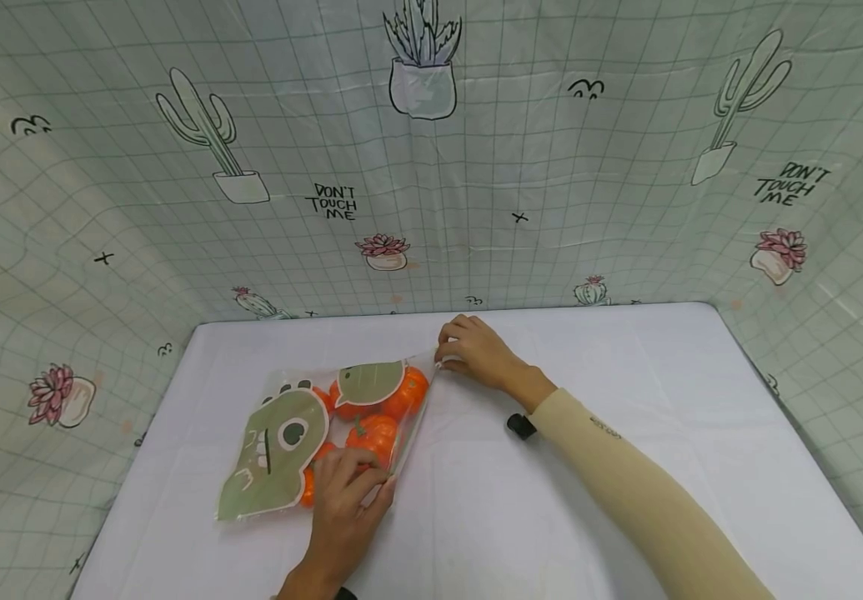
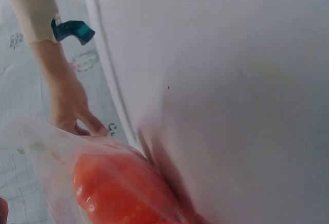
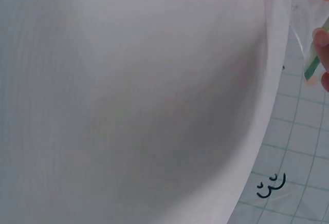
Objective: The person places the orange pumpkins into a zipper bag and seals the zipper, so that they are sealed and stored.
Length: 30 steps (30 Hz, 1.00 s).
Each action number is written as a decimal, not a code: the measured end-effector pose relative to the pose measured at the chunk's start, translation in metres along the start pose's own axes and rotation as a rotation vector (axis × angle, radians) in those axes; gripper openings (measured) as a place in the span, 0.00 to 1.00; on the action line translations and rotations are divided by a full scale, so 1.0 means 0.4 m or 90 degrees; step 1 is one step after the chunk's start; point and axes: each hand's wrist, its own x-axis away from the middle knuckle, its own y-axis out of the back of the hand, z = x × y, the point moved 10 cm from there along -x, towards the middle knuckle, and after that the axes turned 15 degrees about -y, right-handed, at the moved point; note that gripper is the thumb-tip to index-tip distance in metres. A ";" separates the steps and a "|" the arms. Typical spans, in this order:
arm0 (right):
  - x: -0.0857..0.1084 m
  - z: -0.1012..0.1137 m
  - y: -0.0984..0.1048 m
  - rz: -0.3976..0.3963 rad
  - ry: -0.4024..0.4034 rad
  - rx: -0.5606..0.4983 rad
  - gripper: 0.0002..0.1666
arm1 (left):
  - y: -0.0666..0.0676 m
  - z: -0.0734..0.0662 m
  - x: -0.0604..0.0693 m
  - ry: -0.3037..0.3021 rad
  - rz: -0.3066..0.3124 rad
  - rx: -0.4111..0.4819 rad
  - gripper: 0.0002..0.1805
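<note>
A clear plastic bag with a green dinosaur print lies flat on the left half of the table. Inside it are several small orange pumpkins, partly hidden by the print. My left hand pinches the near end of the bag's right edge. At the far end of that edge, my right hand pinches the corner. In the left wrist view, one pumpkin shows through the film, with the right hand behind it. A green strip lies by fingertips in the right wrist view.
A white cloth covers the table. A grid-patterned curtain with cactus drawings hangs behind and at both sides. The black wrist camera sticks out under the right forearm.
</note>
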 end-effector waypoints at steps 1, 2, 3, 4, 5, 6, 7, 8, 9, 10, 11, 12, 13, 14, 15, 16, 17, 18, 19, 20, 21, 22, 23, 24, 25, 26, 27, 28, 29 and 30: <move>-0.001 -0.007 -0.001 0.006 -0.007 0.001 0.05 | 0.000 -0.001 -0.001 0.002 0.003 -0.005 0.27; -0.002 -0.014 -0.005 0.011 -0.014 0.002 0.05 | -0.001 -0.003 -0.001 0.004 0.005 -0.010 0.27; -0.002 -0.021 -0.007 0.015 -0.020 0.006 0.05 | -0.002 -0.003 -0.002 0.007 0.010 -0.015 0.29; -0.003 -0.027 -0.009 0.017 -0.026 0.010 0.05 | -0.002 -0.005 -0.002 0.006 0.012 -0.021 0.29; -0.003 -0.033 -0.010 0.016 -0.030 0.017 0.05 | -0.003 -0.006 -0.002 0.008 0.015 -0.023 0.30; -0.003 -0.039 -0.010 0.013 -0.033 0.022 0.05 | -0.003 -0.008 -0.003 0.008 0.016 -0.026 0.30; -0.003 -0.043 -0.010 0.011 -0.037 0.026 0.05 | -0.003 -0.009 -0.003 0.007 0.017 -0.025 0.30; -0.003 -0.046 -0.010 0.008 -0.040 0.029 0.05 | -0.003 -0.010 -0.003 0.005 0.017 -0.023 0.30; -0.003 -0.049 -0.009 0.005 -0.043 0.033 0.05 | -0.003 -0.011 -0.003 0.003 0.018 -0.023 0.30; -0.003 -0.051 -0.009 0.003 -0.045 0.035 0.05 | -0.003 -0.011 -0.003 0.003 0.019 -0.022 0.30; -0.004 -0.052 -0.010 0.001 -0.047 0.039 0.05 | -0.004 -0.011 -0.002 0.004 0.021 -0.022 0.30; -0.005 -0.053 -0.011 0.001 -0.050 0.040 0.04 | -0.005 -0.011 -0.002 0.004 0.023 -0.023 0.30; -0.007 -0.054 -0.011 0.001 -0.053 0.042 0.04 | -0.007 -0.010 -0.001 0.004 0.025 -0.022 0.30; -0.008 -0.054 -0.011 -0.001 -0.057 0.048 0.05 | -0.009 -0.009 -0.001 0.006 0.029 -0.027 0.30; -0.009 -0.055 -0.011 -0.002 -0.061 0.052 0.04 | -0.012 -0.007 -0.001 0.007 0.033 -0.028 0.30; -0.010 -0.056 -0.011 -0.003 -0.068 0.055 0.05 | -0.015 -0.006 -0.001 0.007 0.035 -0.024 0.29; -0.011 -0.057 -0.010 -0.006 -0.074 0.058 0.05 | -0.018 -0.005 -0.001 0.005 0.040 -0.023 0.27; -0.011 -0.058 -0.009 -0.008 -0.083 0.060 0.05 | -0.021 -0.004 -0.001 0.003 0.045 -0.023 0.24; -0.010 -0.059 -0.007 -0.010 -0.091 0.061 0.05 | -0.025 -0.004 -0.002 0.000 0.050 -0.023 0.19; -0.009 -0.060 -0.006 -0.011 -0.100 0.059 0.05 | -0.030 -0.003 -0.003 -0.004 0.057 -0.026 0.13; -0.008 -0.062 -0.006 -0.010 -0.109 0.056 0.05 | -0.035 -0.003 -0.004 -0.010 0.063 -0.026 0.09; -0.007 -0.063 -0.006 -0.009 -0.117 0.052 0.05 | -0.040 -0.004 -0.004 -0.016 0.072 -0.030 0.08; -0.005 -0.064 -0.007 -0.007 -0.124 0.049 0.06 | -0.046 -0.005 -0.004 -0.021 0.083 -0.037 0.10; -0.003 -0.064 -0.008 -0.004 -0.130 0.047 0.07 | -0.052 -0.007 -0.005 -0.026 0.094 -0.042 0.13; -0.001 -0.063 -0.009 -0.001 -0.135 0.045 0.07 | -0.058 -0.009 -0.005 -0.031 0.105 -0.044 0.14; 0.001 -0.062 -0.012 0.004 -0.139 0.044 0.08 | -0.065 -0.011 -0.005 -0.036 0.118 -0.045 0.15; 0.004 -0.061 -0.013 0.007 -0.141 0.046 0.09 | -0.072 -0.013 -0.004 -0.039 0.133 -0.044 0.16; 0.007 -0.059 -0.015 0.010 -0.143 0.046 0.10 | -0.079 -0.015 -0.002 -0.039 0.149 -0.046 0.16; 0.011 -0.056 -0.015 0.013 -0.144 0.046 0.11 | -0.085 -0.018 0.000 -0.040 0.166 -0.045 0.16; 0.014 -0.054 -0.015 0.016 -0.146 0.044 0.12 | -0.091 -0.020 0.002 -0.042 0.182 -0.045 0.16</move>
